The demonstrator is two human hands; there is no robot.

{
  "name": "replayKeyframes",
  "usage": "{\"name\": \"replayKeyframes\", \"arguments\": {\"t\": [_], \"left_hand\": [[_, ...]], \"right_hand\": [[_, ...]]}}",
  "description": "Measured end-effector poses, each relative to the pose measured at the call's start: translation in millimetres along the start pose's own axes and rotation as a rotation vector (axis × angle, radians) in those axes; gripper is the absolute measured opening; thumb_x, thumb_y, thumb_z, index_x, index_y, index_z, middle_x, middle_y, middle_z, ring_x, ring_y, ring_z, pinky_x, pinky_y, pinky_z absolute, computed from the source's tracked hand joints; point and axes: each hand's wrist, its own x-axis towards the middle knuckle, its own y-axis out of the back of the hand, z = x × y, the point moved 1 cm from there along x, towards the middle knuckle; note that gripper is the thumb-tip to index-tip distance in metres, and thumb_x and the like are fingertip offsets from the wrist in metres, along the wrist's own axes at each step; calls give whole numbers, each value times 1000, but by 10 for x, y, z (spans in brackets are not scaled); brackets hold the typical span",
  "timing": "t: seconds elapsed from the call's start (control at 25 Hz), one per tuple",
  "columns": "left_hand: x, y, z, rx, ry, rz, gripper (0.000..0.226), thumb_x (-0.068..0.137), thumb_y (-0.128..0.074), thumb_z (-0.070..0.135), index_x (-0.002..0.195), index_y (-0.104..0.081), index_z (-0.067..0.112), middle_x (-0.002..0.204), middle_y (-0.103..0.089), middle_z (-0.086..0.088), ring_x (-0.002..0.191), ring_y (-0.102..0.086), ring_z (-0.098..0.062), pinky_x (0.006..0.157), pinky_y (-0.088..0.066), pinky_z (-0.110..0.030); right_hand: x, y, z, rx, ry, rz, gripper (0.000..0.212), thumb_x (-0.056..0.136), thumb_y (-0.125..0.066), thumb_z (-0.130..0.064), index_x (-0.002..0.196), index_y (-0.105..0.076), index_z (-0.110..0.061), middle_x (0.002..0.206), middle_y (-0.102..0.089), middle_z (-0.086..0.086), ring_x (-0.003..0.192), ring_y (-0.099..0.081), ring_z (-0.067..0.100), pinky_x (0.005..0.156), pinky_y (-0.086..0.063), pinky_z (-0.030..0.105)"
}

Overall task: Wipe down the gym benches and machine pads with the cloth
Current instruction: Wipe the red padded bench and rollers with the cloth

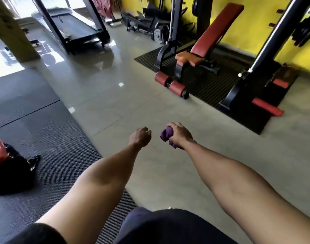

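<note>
Purple cloth (165, 135) bunched into a wad in the right hand (179, 133); fingers wrapped over the top of it, one end sticking out toward the left hand, the other end poking out under the wrist; cloth held in the air over the pale tiled floor (115, 103), touching no equipment; left hand (140, 137) just beside it, not touching the cloth, fingers curled in, nothing in it; both bare forearms stretched forward from the bottom of the frame; dark shorts (168, 226) at the bottom edge; beyond the hands and to the right, well apart from them, an incline bench with a red backrest (219, 30) tilted up toward the wall; orange-red seat pad (189, 59) below it; two red roller pads (177, 87) at the near end of the bench frame; bench stands on a black ribbed mat (203, 85); on the same mat to the right, a black rack upright (267, 41) with red feet (267, 107); yellow wall (256, 14) behind bench and rack; weight plate (157, 35) on the floor near the wall, left of the bench; treadmill (71, 27) top left, bright window light behind it and glare on the tiles; dark foam mats (36, 120) cover the floor on the left; black and red object (8, 169) lying on them at the left edge, too blurred to say what it is.
</note>
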Motion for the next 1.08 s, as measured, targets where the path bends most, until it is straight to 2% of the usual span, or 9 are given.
{"name": "replayKeyframes", "arguments": {"t": [0.12, 0.2, 0.28, 0.36, 0.6, 0.76, 0.88, 0.96, 1.08], "left_hand": [[575, 84, 194, -27, 35, 1, 43, 102, -35, 38, 131, -59, 17, 138, -59, -12, 123, -57, -32, 91, -47, -38], [1003, 52, 316, -32, 63, -18, 44, 102, -35, 39, 132, -58, 17, 139, -58, -11, 123, -57, -32, 92, -47, -39], [1531, 59, 449, -57, 91, -38, 44, 102, -35, 40, 133, -58, 18, 139, -58, -10, 123, -56, -32, 92, -45, -38], [2131, 42, 593, -82, 81, -53, 44, 102, -35, 39, 131, -59, 17, 137, -59, -11, 122, -56, -31, 91, -45, -38], [3684, 228, 1130, -34, 33, -138, 43, 101, -34, 37, 129, -60, 17, 135, -60, -12, 119, -58, -31, 88, -44, -36], [4556, 293, 1517, -43, -3, -170, 44, 101, -34, 37, 130, -59, 17, 136, -60, -11, 121, -57, -31, 90, -45, -37], [5184, 278, 1771, -28, 7, -204, 44, 101, -34, 37, 131, -59, 17, 136, -59, -12, 121, -57, -31, 89, -45, -38], [5660, 221, 1951, -18, 24, -208, 43, 101, -34, 36, 130, -59, 16, 135, -60, -13, 119, -58, -32, 88, -45, -37], [6239, 137, 2276, -39, 63, -217, 42, 101, -35, 35, 128, -60, 15, 132, -61, -13, 118, -59, -32, 87, -45, -36]], "right_hand": [[649, 256, 15, -13, 25, -13, 74, 65, -70, -6, 132, -56, -35, 130, -51, 1, 110, -63, 28, 86, -55, 33], [1054, 366, 70, 37, 15, -25, 76, 63, -67, -4, 131, -56, -37, 125, -51, -2, 102, -67, 29, 77, -60, 36], [1529, 502, 157, 92, -8, -10, 71, 67, -64, -4, 130, -57, -37, 122, -50, -4, 95, -66, 25, 62, -58, 30], [2065, 606, 239, 108, -18, 12, 66, 72, -65, -5, 130, -58, -36, 123, -52, -4, 94, -64, 22, 58, -52, 25], [3502, 1087, 284, 86, -90, 29, 70, 74, -70, -10, 139, -55, -33, 136, -52, 0, 114, -62, 26, 81, -51, 27], [4344, 1416, 381, 88, -127, 33, 65, 79, -68, -10, 138, -55, -34, 135, -51, 0, 104, -62, 22, 71, -45, 22], [5030, 1575, 595, 81, -132, 13, 64, 80, -68, -12, 138, -55, -33, 137, -51, 1, 112, -61, 25, 78, -48, 23], [5556, 1663, 764, 96, -124, -2, 62, 81, -68, -12, 138, -55, -33, 136, -50, 0, 112, -61, 23, 69, -45, 18], [6224, 1829, 1007, 140, -158, -21, 62, 82, -66, -9, 138, -55, -34, 135, -50, -1, 100, -60, 19, 51, -36, 8]]}}
